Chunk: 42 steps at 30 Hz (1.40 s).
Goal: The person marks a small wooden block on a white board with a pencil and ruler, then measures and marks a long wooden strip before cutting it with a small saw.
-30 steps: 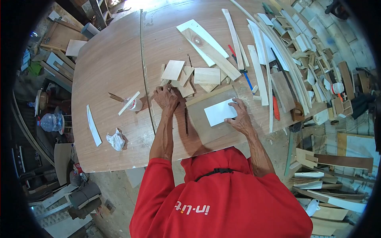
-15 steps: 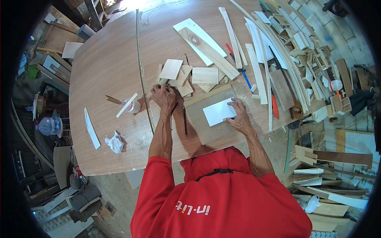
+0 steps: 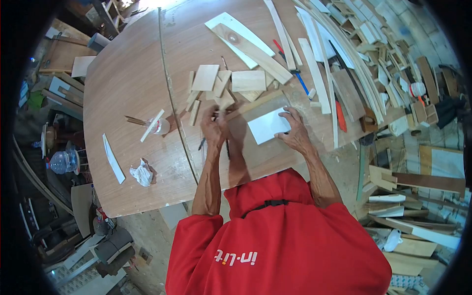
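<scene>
A white rectangular panel [image 3: 265, 127] lies on a thin brown board [image 3: 255, 152] near the table's front edge. My right hand [image 3: 294, 129] grips the panel's right end, thumb at the lower edge and fingers at the upper corner. To its left, my left hand [image 3: 214, 126] is raised over the table beside the board; its fingertips are smeared by motion, and anything in them cannot be made out. Beyond it lie small wooden blocks, among them a pale square piece [image 3: 205, 77] and a pale rectangular piece [image 3: 249, 81]. A short wooden stick [image 3: 194, 112] lies left of my left hand.
Long strips [image 3: 314, 73], a blue and red tool [image 3: 301, 83] and a red-handled saw [image 3: 340, 118] lie at the right. On the left are a cup [image 3: 161, 127] with a stick across it, crumpled white material [image 3: 142, 173] and a white strip [image 3: 113, 158].
My left hand has moved away from the small wooden blocks, toward the white panel and my body. A short stick now shows apart from the pile. My right hand still grips the panel.
</scene>
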{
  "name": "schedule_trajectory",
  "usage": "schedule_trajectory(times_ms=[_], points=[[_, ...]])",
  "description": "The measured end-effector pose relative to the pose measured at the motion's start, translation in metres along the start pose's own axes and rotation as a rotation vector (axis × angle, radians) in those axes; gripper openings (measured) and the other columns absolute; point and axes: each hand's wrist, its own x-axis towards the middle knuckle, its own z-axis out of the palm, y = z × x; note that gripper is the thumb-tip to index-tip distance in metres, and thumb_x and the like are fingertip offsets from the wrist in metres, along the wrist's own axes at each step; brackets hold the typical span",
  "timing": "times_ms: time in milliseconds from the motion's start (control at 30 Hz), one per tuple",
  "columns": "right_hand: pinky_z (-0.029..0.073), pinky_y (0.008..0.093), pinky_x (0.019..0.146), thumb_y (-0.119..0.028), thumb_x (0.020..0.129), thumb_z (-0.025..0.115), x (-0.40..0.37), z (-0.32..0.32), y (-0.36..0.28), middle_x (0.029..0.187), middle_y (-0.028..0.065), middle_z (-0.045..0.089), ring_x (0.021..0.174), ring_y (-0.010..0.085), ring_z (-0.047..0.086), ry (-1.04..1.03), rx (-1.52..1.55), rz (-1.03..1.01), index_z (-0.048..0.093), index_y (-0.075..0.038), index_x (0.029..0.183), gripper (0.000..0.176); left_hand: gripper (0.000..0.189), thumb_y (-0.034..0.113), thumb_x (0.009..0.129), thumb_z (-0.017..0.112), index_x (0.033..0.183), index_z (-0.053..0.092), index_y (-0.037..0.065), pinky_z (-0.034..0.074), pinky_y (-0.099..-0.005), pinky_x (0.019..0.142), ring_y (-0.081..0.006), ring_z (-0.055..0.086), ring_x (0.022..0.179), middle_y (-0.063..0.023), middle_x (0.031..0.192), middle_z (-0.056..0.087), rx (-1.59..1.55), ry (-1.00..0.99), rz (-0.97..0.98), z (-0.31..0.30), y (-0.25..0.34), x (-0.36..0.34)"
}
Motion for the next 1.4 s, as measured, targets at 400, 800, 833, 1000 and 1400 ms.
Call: schedule_trajectory(times_ms=[400,800,833,1000,1400], points=[[0.038,0.0442,0.109,-0.015,0.065,0.078,-0.002,-0.003,0.011,0.136,0.0123,0.044,0.132,0.0352,0.038,0.004,0.121,-0.049,0.059,-0.006,0.121,0.059,0.03,0.01,0.075,0.07,0.105,0.065,0.01,0.043,-0.0426,0.084,-0.0322,0.053,0.099,-0.0104,0.097,0.059,0.338,-0.368,0.338,0.066,0.024,-0.077],[0.037,0.0442,0.107,-0.018,0.075,0.073,-0.005,0.011,0.023,0.132,0.0137,0.048,0.129,0.0347,0.042,0.087,-0.004,-0.199,0.066,-0.015,0.118,0.044,0.035,0.013,0.076,0.067,0.111,0.063,0.01,0.044,-0.0457,0.084,-0.0323,0.058,0.101,-0.0127,0.103,0.063,0.339,-0.468,0.422,0.064,0.042,-0.073],[0.037,0.0442,0.107,-0.018,0.075,0.073,-0.006,0.009,0.024,0.132,0.0138,0.048,0.128,0.035,0.043,0.082,0.027,-0.194,0.066,-0.014,0.117,0.043,0.037,0.011,0.077,0.067,0.114,0.063,0.009,0.045,-0.0446,0.087,-0.033,0.058,0.101,-0.0129,0.103,0.064,0.235,-0.452,0.421,0.066,0.037,-0.074],[0.039,0.0456,0.103,-0.015,0.076,0.07,-0.005,-0.022,0.045,0.129,0.0141,0.049,0.121,0.0354,0.047,0.174,0.088,-0.079,0.064,-0.01,0.116,0.041,0.039,0.003,0.077,0.066,0.116,0.062,0.005,0.047,-0.0403,0.088,-0.0341,0.061,0.097,-0.0144,0.104,0.065,0.15,-0.368,0.235,0.071,0.035,-0.09],[0.046,0.0439,0.089,-0.011,0.08,0.062,0.025,-0.06,0.112,0.112,0.012,0.054,0.103,0.0338,0.051,0.264,-0.398,0.033,0.065,-0.007,0.104,0.025,0.039,0.01,0.082,0.069,0.12,0.06,0.001,0.048,-0.0385,0.088,-0.0298,0.06,0.097,-0.0162,0.105,0.065,0.206,-0.273,0.299,0.078,0.029,-0.102]])
